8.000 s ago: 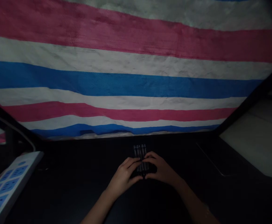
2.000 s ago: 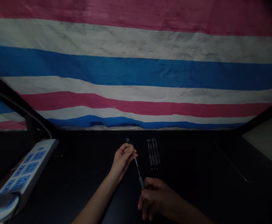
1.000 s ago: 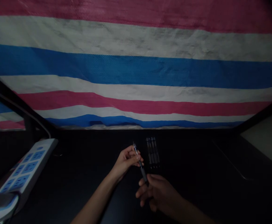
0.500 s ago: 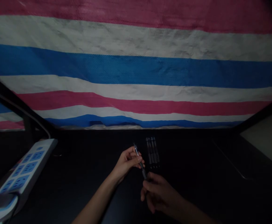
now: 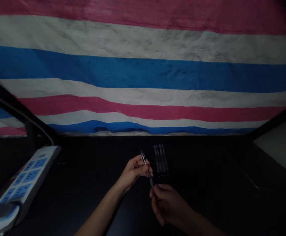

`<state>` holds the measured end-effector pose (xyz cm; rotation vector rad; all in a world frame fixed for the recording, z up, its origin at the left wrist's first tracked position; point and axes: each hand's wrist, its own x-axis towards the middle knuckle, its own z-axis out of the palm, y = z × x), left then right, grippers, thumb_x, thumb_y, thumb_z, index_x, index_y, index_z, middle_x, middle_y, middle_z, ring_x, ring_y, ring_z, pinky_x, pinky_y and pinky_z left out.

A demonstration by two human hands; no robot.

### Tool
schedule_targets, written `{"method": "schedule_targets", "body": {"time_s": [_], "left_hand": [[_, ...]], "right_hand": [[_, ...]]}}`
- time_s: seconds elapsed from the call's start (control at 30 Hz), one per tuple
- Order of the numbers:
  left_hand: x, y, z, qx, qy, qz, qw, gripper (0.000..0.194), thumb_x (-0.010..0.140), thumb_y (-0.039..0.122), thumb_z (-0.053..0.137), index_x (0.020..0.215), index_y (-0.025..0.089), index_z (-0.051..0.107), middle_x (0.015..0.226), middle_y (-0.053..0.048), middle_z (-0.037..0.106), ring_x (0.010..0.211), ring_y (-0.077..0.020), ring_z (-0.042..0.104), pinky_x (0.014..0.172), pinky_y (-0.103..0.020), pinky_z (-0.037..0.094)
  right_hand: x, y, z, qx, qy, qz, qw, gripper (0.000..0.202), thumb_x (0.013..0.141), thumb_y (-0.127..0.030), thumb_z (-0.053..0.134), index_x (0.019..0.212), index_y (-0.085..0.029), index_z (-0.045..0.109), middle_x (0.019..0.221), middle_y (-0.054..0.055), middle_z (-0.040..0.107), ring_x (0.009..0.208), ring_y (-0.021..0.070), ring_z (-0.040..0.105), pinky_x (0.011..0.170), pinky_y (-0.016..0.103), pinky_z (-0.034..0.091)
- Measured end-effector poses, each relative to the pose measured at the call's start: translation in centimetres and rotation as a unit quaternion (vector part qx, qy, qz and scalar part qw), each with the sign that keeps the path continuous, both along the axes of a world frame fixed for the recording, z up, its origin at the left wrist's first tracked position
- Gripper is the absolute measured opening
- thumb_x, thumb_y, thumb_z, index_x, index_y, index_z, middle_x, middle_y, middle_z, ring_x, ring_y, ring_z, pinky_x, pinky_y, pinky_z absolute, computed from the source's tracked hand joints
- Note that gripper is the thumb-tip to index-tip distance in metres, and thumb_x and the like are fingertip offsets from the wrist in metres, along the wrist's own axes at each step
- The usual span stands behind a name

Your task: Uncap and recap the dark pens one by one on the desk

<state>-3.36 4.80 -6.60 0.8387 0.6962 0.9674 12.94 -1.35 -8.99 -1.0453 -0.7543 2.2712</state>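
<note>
My left hand (image 5: 136,171) pinches the upper part of a pen (image 5: 144,160), with a clear barrel and a dark grip. The pen tilts, its upper end pointing away from me and its lower end towards my right hand (image 5: 167,200). The fingers of that hand are closed around the pen's lower end and hide the tip. Just beyond my hands, to the right, several similar pens (image 5: 161,161) lie side by side on the black table (image 5: 84,183).
At the left stands a white power strip (image 5: 26,183) with blue sockets, a dark plug and a lit red light. A striped red, white and blue sheet (image 5: 143,73) hangs behind the table. A dark flat shape with a thin edge (image 5: 242,170) lies at the right.
My right hand has shifted slightly down along the pen, and its fingers have closed a little more around the lower end. My left hand stays nearly still.
</note>
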Motion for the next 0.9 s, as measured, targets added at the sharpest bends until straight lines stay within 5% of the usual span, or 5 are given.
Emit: {"method": "schedule_targets", "body": {"time_s": [0.23,0.4,0.6,0.73,0.9], "left_hand": [[0.1,0.0,-0.4,0.021,-0.033,-0.008,0.999,0.026,0.068,0.025,0.08,0.081,0.013,0.062,0.068,-0.006,0.07,0.061,-0.017,0.067,0.058,-0.024,0.049],[0.0,0.1,-0.3,0.035,0.021,0.047,0.998,0.024,0.075,0.026,0.074,0.093,0.013,0.067,0.08,-0.005,0.068,0.064,-0.014,0.066,0.06,-0.022,0.049],[-0.2,0.7,-0.4,0.074,0.059,0.105,0.99,0.054,0.076,0.024,0.073,0.125,0.024,0.054,0.077,0.003,0.059,0.058,-0.0104,0.063,0.055,-0.02,0.048],[-0.2,0.7,-0.6,0.086,0.062,0.097,0.99,0.063,0.077,0.024,0.072,0.133,0.029,0.042,0.078,0.004,0.057,0.057,-0.0108,0.065,0.05,-0.018,0.047],[-0.1,0.6,-0.6,0.081,0.058,0.104,0.99,0.05,0.075,0.024,0.073,0.12,0.026,0.05,0.078,0.005,0.056,0.058,-0.0117,0.066,0.052,-0.02,0.051]], "right_hand": [[0.0,0.3,-0.1,0.002,0.019,-0.009,1.0,0.048,0.067,-0.061,0.065,0.078,-0.015,0.051,0.046,-0.003,0.056,0.028,0.0067,0.042,0.033,0.019,0.024],[0.1,0.1,1.4,0.118,-0.148,0.048,0.981,0.052,0.081,-0.065,0.038,0.083,-0.015,0.054,0.052,0.0,0.058,0.034,0.0111,0.05,0.036,0.02,0.027],[0.9,-0.1,2.5,0.505,-0.455,0.094,0.727,0.021,0.08,-0.025,0.049,0.06,-0.018,0.049,0.053,-0.003,0.051,0.048,0.008,0.044,0.05,0.024,0.023],[0.9,-0.3,2.2,0.552,-0.479,0.116,0.673,0.013,0.076,-0.018,0.049,0.063,-0.019,0.049,0.058,-0.004,0.055,0.05,0.0078,0.044,0.051,0.024,0.02],[0.8,-0.6,2.1,0.562,-0.491,0.123,0.654,0.012,0.076,-0.019,0.048,0.063,-0.019,0.048,0.059,-0.004,0.056,0.051,0.0081,0.046,0.051,0.024,0.02]]}}
